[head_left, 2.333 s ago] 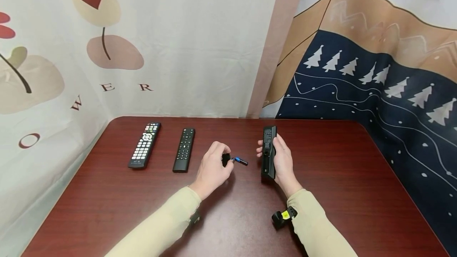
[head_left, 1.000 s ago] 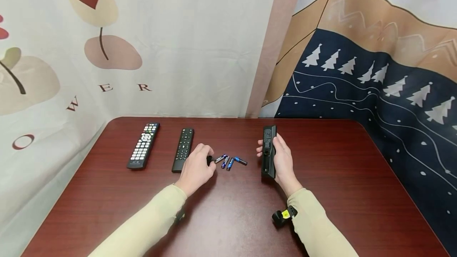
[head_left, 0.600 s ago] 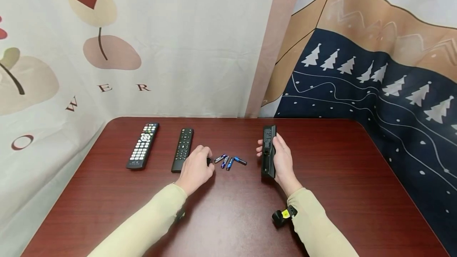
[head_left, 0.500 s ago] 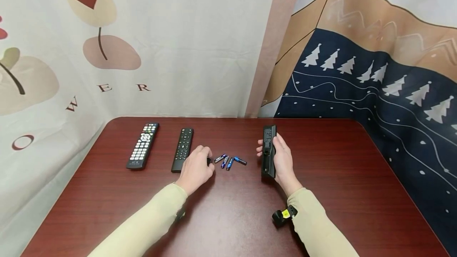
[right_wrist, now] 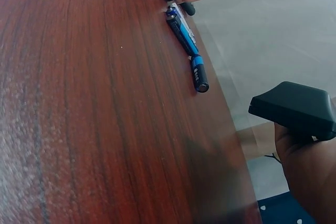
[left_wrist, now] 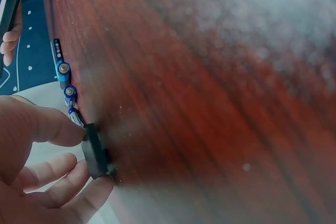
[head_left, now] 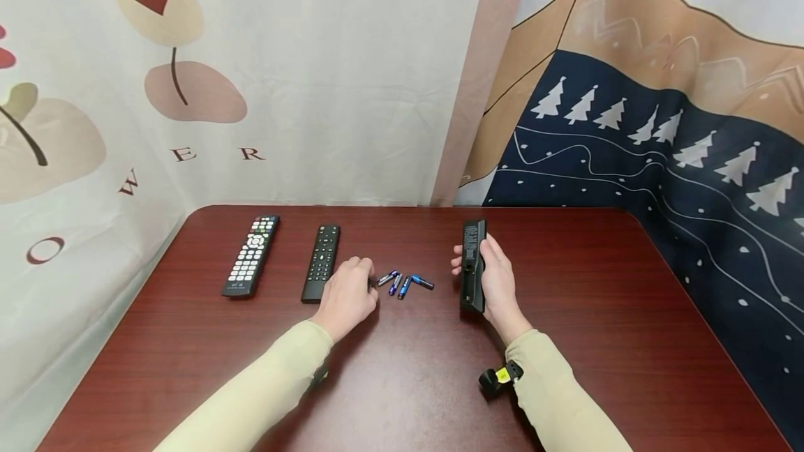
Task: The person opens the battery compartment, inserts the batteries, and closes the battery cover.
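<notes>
Black piece (left_wrist: 95,153) pinched, left grip (head_left: 345,297); remote (head_left: 472,264), right grip (head_left: 499,281).

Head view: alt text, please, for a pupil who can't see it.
A person's right hand holds a black remote, back showing, while the left hand pinches a dark piece beside four batteries on a brown table. Two more remotes lie face up at left.

With both my forearms (head_left: 251,386) stretched forward, my left hand (head_left: 345,297), its back upward, pinches between thumb (left_wrist: 68,131) and fingertips (left_wrist: 101,186), while my right hand (head_left: 500,286) grips with its palm facing left.
</notes>
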`<state>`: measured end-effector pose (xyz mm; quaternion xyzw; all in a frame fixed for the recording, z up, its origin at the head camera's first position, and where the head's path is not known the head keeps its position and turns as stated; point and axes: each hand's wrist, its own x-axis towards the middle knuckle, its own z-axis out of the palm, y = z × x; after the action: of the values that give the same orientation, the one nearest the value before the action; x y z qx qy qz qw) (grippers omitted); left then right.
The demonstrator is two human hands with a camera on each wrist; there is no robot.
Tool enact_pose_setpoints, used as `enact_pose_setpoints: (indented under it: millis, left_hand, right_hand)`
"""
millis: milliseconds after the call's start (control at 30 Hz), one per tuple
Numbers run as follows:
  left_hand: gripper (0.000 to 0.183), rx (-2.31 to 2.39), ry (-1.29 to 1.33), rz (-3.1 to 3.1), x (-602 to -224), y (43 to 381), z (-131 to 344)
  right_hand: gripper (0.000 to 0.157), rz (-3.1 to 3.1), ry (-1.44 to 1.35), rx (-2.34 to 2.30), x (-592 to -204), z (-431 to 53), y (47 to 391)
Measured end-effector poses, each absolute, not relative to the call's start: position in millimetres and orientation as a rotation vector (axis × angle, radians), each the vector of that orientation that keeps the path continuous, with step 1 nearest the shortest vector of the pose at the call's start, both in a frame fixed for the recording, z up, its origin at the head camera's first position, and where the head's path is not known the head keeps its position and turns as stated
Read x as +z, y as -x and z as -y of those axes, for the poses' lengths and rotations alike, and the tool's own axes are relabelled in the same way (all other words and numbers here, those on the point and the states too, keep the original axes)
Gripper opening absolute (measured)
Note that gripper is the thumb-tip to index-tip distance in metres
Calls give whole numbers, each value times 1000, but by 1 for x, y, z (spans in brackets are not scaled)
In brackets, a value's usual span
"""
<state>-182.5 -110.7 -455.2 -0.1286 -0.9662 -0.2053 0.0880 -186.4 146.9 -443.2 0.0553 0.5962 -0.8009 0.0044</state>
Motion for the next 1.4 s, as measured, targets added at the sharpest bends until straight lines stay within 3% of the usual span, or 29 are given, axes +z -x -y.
enact_pose_setpoints:
  millis: [833,1400]
  left_hand:
    - [23,-610,661,2761,-458,195,104]
    - [21,-581,687,2839,-458,207,92]
  right_hand:
    - [44,-1904,-134,-2515,-447,-146,186]
    - [44,-1876,-155,-2538,-446,-146,186]
